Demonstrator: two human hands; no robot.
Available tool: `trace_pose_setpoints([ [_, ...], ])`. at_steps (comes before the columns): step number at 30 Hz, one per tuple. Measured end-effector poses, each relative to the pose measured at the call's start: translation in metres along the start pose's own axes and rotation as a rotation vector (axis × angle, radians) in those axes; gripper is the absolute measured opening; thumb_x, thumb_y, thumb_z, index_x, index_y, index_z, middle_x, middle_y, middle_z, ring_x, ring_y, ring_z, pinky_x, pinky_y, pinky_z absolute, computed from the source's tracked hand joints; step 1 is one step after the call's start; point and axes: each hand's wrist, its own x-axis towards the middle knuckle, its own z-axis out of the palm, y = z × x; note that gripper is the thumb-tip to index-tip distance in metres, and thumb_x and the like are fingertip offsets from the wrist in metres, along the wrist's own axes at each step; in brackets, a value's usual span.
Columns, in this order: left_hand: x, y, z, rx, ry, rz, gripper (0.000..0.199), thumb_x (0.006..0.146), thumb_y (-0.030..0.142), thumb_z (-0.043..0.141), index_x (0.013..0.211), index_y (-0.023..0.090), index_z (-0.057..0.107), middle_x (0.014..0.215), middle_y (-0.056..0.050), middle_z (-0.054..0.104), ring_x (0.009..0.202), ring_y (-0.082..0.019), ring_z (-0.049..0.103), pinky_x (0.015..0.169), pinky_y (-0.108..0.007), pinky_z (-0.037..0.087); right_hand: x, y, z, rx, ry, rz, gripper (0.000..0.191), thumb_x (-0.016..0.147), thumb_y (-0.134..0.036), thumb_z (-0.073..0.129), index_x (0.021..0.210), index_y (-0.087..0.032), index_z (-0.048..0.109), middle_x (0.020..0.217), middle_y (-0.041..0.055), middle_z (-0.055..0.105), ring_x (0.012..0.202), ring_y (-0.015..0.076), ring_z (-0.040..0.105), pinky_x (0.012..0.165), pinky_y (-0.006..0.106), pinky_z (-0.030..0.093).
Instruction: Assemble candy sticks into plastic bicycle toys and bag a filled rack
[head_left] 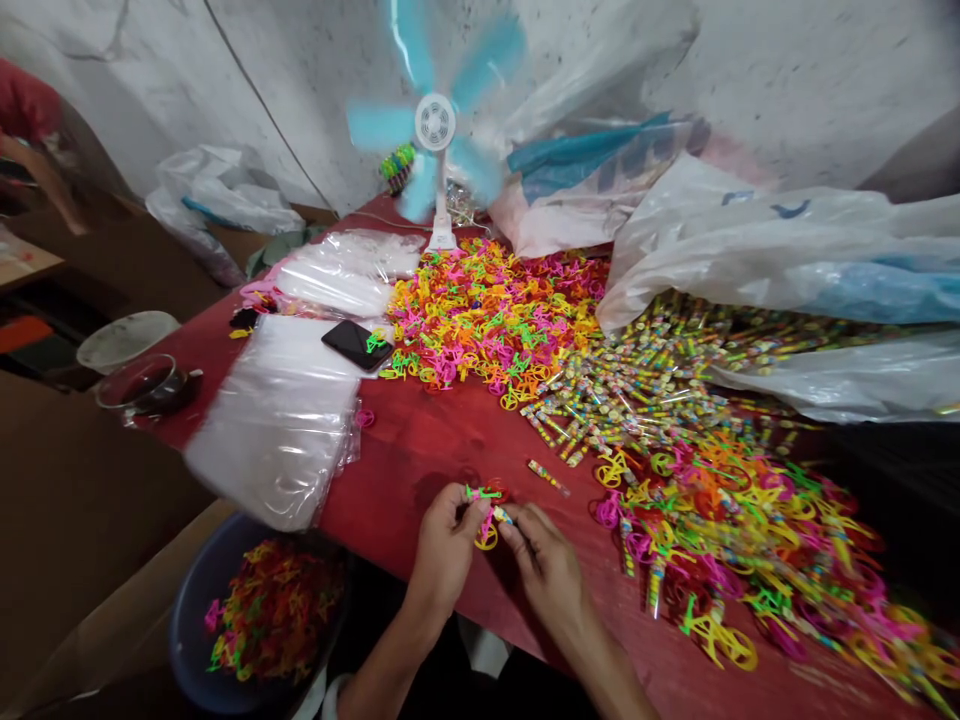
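Bicycle-shaped plastic toys in green, pink and yellow sit between the two hands in the head view, over the near part of the red table. The left hand pinches them, thumb and forefinger nearly together with only the thin frames between. The right hand has thumb and forefinger closed on what looks like the end of a patterned tube; whether its other fingers bear on anything, I cannot tell. Pieces this spindly probably call for fingertip grips, held close so both ends stay visible. The toy heap, tube heap and mixed pile lie around the hands — presumably for easy reach. A black phone rests against the clear sleeves, perhaps as a weight.

The toys look like thin moulded plastic, with ring wheels and open frames. The tubes are slim and straight, banded in colour, with clear wrapping at their ends. The sleeves are flat, glossy and slightly creased — a contrast to the round, smooth-rimmed blue basin holding more bright pieces.
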Motion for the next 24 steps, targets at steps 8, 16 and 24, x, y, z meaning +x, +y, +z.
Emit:
trace_pose_setpoints([
  [8,0.002,-0.012,0.004,0.283,0.068,0.165,0.023,0.079,0.036,0.054,0.064,0.019,0.049,0.067,0.002,0.049,0.066,-0.014,0.046,0.061,-0.024,0.036,-0.003,0.005,0.004,-0.013,0.064,0.019,0.030,0.097,-0.035,0.040,0.099,-0.019,0.065,0.085,0.0060,0.068,0.078,0.0178,0.065,0.068,0.025,0.051],
  [16,0.002,-0.015,0.003,0.216,0.058,0.122,0.022,0.081,0.037,0.052,0.068,0.019,0.049,0.067,0.002,0.052,0.064,-0.013,0.047,0.060,-0.023,0.039,-0.001,0.003,0.005,-0.038,0.061,-0.025,0.029,0.097,-0.034,0.041,0.099,-0.020,0.066,0.083,0.0065,0.069,0.077,0.0183,0.066,0.067,0.026,0.053],
  [24,0.005,-0.016,0.003,0.439,0.150,0.101,0.020,0.078,0.026,0.050,0.061,0.021,0.042,0.063,0.003,0.047,0.065,-0.015,0.047,0.064,-0.026,0.036,-0.011,0.009,0.015,-0.185,0.075,-0.158,0.031,0.097,-0.025,0.037,0.108,-0.019,0.065,0.086,0.0087,0.069,0.075,0.0187,0.067,0.064,0.027,0.055],
])
